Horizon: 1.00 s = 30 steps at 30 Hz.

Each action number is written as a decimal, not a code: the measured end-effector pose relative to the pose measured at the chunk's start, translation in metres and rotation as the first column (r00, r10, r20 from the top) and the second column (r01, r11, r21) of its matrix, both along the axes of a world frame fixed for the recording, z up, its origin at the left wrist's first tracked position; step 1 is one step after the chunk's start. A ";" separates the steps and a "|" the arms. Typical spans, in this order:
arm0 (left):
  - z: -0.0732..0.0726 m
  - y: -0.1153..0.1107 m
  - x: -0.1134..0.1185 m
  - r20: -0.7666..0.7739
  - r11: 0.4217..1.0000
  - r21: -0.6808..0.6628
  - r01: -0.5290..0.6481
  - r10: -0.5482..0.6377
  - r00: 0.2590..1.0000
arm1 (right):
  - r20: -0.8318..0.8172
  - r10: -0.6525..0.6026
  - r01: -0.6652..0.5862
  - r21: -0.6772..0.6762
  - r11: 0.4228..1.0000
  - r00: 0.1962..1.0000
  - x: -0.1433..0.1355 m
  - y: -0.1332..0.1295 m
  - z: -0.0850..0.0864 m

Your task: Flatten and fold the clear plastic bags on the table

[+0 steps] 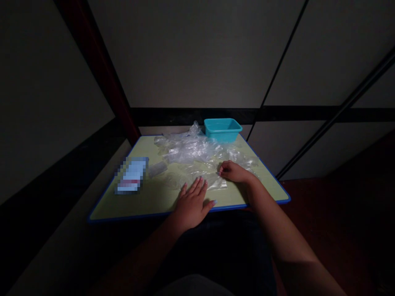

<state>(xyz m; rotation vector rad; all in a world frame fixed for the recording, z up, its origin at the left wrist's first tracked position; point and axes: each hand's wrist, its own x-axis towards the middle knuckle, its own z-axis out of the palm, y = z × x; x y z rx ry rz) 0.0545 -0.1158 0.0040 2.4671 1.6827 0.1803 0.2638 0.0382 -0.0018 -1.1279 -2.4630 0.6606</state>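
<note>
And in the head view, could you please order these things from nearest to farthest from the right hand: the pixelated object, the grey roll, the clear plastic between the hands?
From the right hand:
1. Clear plastic: beside its fingertips, toward the left hand.
2. Grey roll: farther left.
3. Pixelated object: farthest, near the table's left edge.

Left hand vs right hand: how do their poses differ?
The left hand lies palm down with fingers extended and thumb out; the right hand has its fingers curled in, though whether they pinch anything is unclear. The left hand sits nearer the table's front edge than the right hand. Both are bare and at the clear plastic.
</note>
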 end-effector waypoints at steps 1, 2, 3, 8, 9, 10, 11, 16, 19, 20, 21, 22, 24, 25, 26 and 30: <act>0.000 0.000 0.000 0.003 1.000 0.007 0.000 0.000 1.000 | 0.003 -0.014 0.014 0.005 1.000 1.000 0.000 0.000 0.000; -0.001 0.000 0.001 0.006 1.000 0.015 0.001 -0.001 1.000 | 0.005 -0.030 0.030 0.011 0.999 1.000 -0.001 -0.001 0.001; -0.001 -0.001 0.001 0.009 1.000 0.025 0.003 -0.003 1.000 | 0.007 -0.050 0.050 0.021 0.999 0.999 0.000 -0.003 0.003; 0.001 0.000 -0.001 0.017 0.998 0.060 0.013 -0.014 1.000 | -0.010 -0.218 0.217 0.139 0.966 0.976 0.002 -0.033 0.017; 0.002 0.001 -0.002 0.016 0.998 0.056 0.015 -0.016 1.000 | -0.016 -0.250 0.249 0.167 0.954 0.968 0.002 -0.044 0.019; 0.002 0.001 -0.003 0.016 0.999 0.051 0.018 -0.019 1.000 | -0.017 -0.272 0.270 0.197 0.942 0.962 0.002 -0.057 0.020; 0.002 0.002 -0.003 0.015 0.999 0.047 0.023 -0.023 1.000 | 0.002 -0.280 0.271 0.252 0.929 0.960 0.001 -0.071 0.020; 0.000 0.005 -0.005 0.009 0.998 0.027 0.063 -0.064 0.998 | 0.198 -0.213 0.145 0.309 0.940 0.957 -0.010 -0.130 0.004; -0.002 0.006 -0.007 0.013 0.996 0.026 0.082 -0.082 0.997 | 0.284 -0.211 0.131 0.275 0.952 0.935 -0.016 -0.145 -0.004; -0.002 0.006 -0.007 0.014 0.996 0.029 0.087 -0.087 0.996 | 0.300 -0.213 0.133 0.267 0.955 0.930 -0.017 -0.146 -0.005; -0.002 0.006 -0.007 0.016 0.995 0.034 0.092 -0.092 0.996 | 0.308 -0.215 0.135 0.262 0.955 0.927 -0.018 -0.147 -0.006; -0.001 0.006 -0.007 0.018 0.994 0.042 0.099 -0.100 0.995 | 0.312 -0.218 0.137 0.262 0.955 0.925 -0.018 -0.147 -0.006; 0.001 0.005 -0.006 0.027 0.990 0.057 0.131 -0.132 0.991 | 0.314 -0.217 0.135 0.263 0.955 0.924 -0.018 -0.146 -0.006; 0.002 0.005 -0.005 0.035 0.985 0.062 0.161 -0.164 0.986 | 0.315 -0.214 0.133 0.261 0.956 0.925 -0.018 -0.146 -0.006; 0.003 0.004 -0.003 0.044 0.978 0.063 0.199 -0.202 0.978 | 0.316 -0.212 0.131 0.259 0.957 0.925 -0.017 -0.146 -0.006; 0.005 0.003 0.010 0.064 0.953 0.049 0.300 -0.303 0.951 | 0.298 -0.205 0.123 0.272 0.954 0.932 -0.012 -0.151 -0.008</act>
